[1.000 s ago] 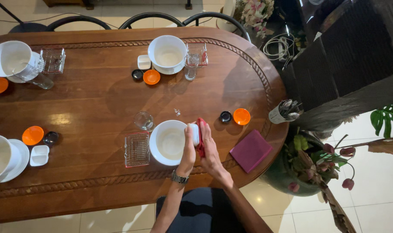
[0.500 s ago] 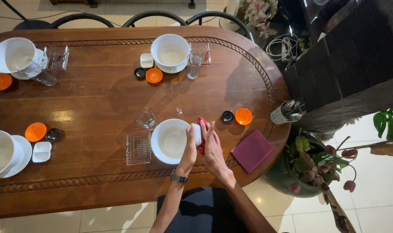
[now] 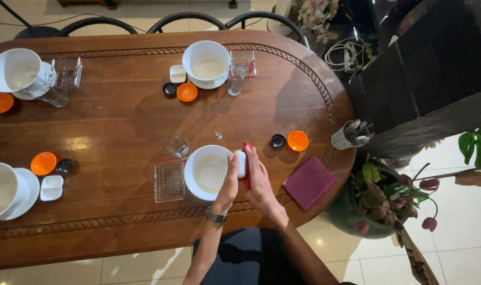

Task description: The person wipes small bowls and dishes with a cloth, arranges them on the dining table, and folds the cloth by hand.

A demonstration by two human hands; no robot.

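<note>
Oval wooden table point(image 3: 119, 137), set for several places. Your white bowl point(image 3: 209, 172) sits at the near edge, wire tray point(image 3: 169, 181) to its left. Left hand point(image 3: 231, 182) pinches a small white dish point(image 3: 241, 163) on edge. Right hand point(image 3: 260, 182) lies flat against a red piece point(image 3: 247, 158), apparently sandwiching both upright; long axes point away from you.

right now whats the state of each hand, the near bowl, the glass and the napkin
left hand: holding a small white dish
right hand: against a red thing beside the dish
near bowl: upright, empty
glass: upright, looks empty
napkin: folded flat
</note>
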